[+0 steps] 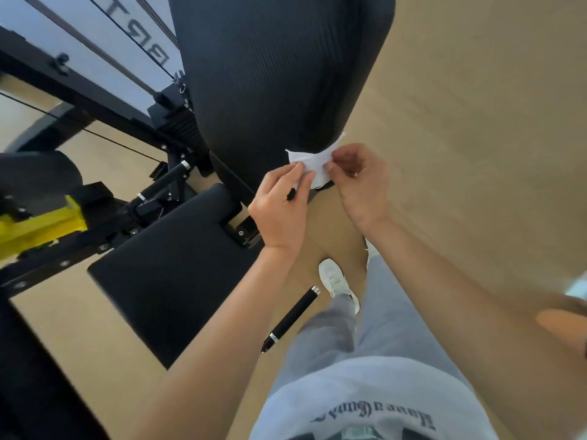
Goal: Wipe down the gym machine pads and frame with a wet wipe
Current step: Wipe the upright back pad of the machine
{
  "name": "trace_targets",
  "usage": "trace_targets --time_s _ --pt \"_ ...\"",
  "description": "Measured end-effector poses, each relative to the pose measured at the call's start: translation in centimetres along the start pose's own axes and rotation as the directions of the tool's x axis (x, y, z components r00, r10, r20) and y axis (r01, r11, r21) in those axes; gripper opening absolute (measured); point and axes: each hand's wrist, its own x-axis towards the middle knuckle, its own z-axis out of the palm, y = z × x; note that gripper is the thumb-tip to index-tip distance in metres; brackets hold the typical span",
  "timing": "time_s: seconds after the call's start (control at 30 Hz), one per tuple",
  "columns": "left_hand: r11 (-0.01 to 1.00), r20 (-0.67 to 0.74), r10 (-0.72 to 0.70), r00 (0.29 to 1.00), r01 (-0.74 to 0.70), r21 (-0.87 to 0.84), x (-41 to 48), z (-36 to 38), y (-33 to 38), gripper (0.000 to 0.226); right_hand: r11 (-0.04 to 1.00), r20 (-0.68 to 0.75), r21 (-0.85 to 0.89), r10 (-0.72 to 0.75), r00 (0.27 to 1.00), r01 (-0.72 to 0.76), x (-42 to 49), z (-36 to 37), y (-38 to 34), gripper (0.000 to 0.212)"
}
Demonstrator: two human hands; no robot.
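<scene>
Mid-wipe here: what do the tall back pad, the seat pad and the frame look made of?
The back pad: matte black, finely ribbed cover, probably vinyl or synthetic leather over foam. The seat pad: smooth matte black, likely similar upholstery. The frame: rigid straight bars with bolts, apparently black-painted metal.

- The back pad (270,74) is cut off by the top edge.
- The lower edge of the wet wipe (313,160) is covered by the left hand (279,208) and the right hand (359,182).
- The black lettering (155,52) is partly hidden behind the back pad.
- The yellow part (41,223) is blurred and is cut by the left edge.
</scene>
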Motion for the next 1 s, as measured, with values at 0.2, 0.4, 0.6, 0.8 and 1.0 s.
trace_targets --time_s 0.2,0.4,0.6,0.8,1.0 --pt "0.994 0.045 -0.113 0.993 0.113 0.003 -3.2 0.4 -4.1 0.02 1.0 0.018 -0.024 0.02 1.0 -0.02 -0.6 2.3 4.9 0.017" --pt "0.968 0.037 -0.251 0.967 0.25 0.029 -6.3 1.4 -7.3 0.011 0.998 0.095 -0.064 0.019 0.995 -0.013 -1.3 4.6 9.4 0.023" --pt "0.938 0.063 -0.33 0.942 0.32 0.135 -8.9 2.2 -10.9 0.008 0.993 0.156 -0.112 0.039 0.987 -0.021 -1.5 6.7 13.6 0.021" --pt "0.887 0.151 -0.456 0.877 0.434 0.155 -10.7 3.1 -14.7 0.011 0.99 0.119 -0.128 0.072 0.99 -0.057 -2.1 9.2 17.4 0.02" --pt "0.859 0.192 -0.505 0.842 0.468 0.208 -12.3 3.6 -17.0 0.011 0.97 0.126 -0.193 0.176 0.976 -0.15 -2.3 10.1 21.0 0.015"
